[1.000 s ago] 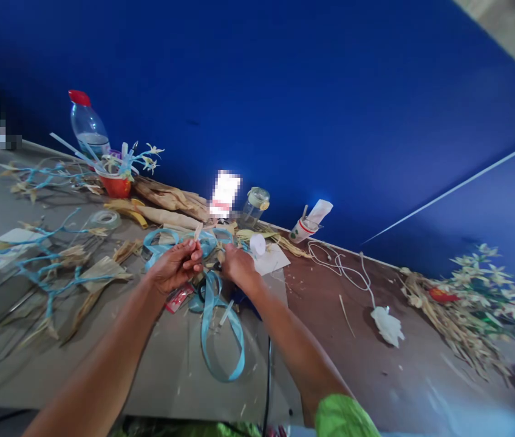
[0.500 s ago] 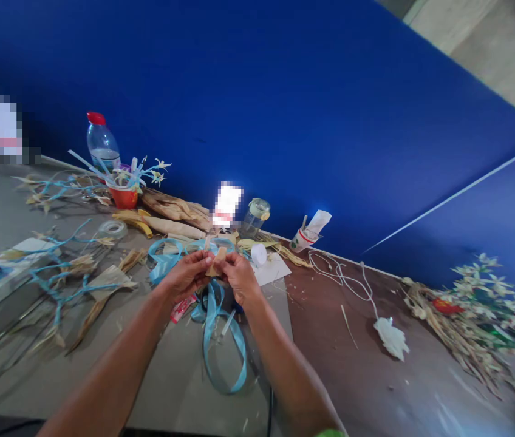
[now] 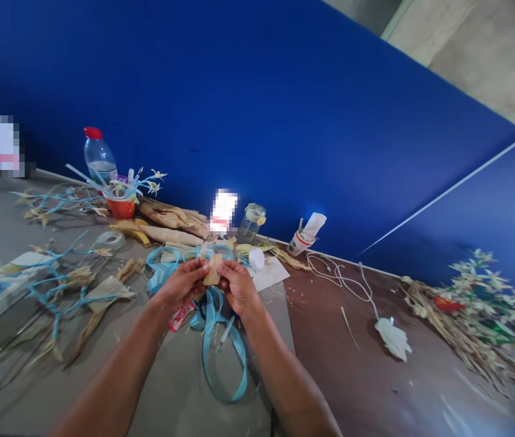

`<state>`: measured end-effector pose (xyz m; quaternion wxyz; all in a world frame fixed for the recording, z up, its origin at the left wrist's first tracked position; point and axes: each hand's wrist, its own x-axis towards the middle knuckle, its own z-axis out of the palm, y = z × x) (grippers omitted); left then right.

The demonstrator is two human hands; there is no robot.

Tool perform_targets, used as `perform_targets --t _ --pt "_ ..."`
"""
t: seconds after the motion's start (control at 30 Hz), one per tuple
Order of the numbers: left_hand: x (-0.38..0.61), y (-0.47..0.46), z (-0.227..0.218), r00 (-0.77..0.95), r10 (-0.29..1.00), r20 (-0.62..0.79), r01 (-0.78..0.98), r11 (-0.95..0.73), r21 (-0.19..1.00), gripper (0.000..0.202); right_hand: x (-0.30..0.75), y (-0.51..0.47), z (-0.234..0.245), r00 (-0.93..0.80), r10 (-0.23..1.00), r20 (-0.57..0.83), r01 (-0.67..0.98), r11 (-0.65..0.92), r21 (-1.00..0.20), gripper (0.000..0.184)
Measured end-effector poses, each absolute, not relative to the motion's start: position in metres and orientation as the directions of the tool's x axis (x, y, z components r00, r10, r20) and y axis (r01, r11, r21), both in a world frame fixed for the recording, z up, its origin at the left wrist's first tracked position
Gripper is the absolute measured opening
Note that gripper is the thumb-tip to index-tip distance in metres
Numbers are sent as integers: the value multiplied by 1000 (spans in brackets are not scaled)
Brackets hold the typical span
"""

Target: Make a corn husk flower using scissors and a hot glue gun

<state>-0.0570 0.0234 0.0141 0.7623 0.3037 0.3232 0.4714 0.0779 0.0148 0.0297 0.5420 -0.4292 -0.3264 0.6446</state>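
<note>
Both hands meet above the grey table (image 3: 170,388), pinching one small tan piece of dried husk (image 3: 214,271) between their fingertips. My left hand (image 3: 184,284) grips its left side with curled fingers. My right hand (image 3: 238,286) holds its right side the same way. Directly beneath the hands a light blue ribbon (image 3: 214,340) loops across the table towards me. A small red packet (image 3: 178,317) lies under my left wrist.
Blue-wrapped husk branches (image 3: 61,285) spread at left beside a tape roll (image 3: 110,238). A water bottle (image 3: 98,159), a red cup (image 3: 121,206), a jar (image 3: 252,221) and a paper cup (image 3: 299,240) line the blue wall. A white cord (image 3: 353,273) and a flower pile (image 3: 480,309) lie right.
My right hand has come off the table and joined the left; together they have lifted the husk piece and drawn it slightly nearer. The view has tilted a little.
</note>
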Motion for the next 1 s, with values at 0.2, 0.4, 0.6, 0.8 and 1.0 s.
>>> perform_targets --t 0.2,0.4,0.6,0.8,1.0 --pt "-53 22 18 310 928 -207 -492 343 800 32 80 17 33 71 983 -168 -314 -138 -939 27" --pt "-57 27 11 251 944 -215 -484 315 816 31 107 15 39 171 984 -52 -236 -10 -972 25" --pt "-62 31 7 240 944 -226 -515 321 795 31 168 -28 21 90 980 178 565 96 -819 22" --pt "-60 32 5 255 939 -230 -537 336 774 29 185 -63 3 20 1000 -9 906 -22 -422 36" --pt "-61 33 2 292 935 -199 -541 333 772 29 175 -55 6 -71 993 -90 915 29 -402 38"
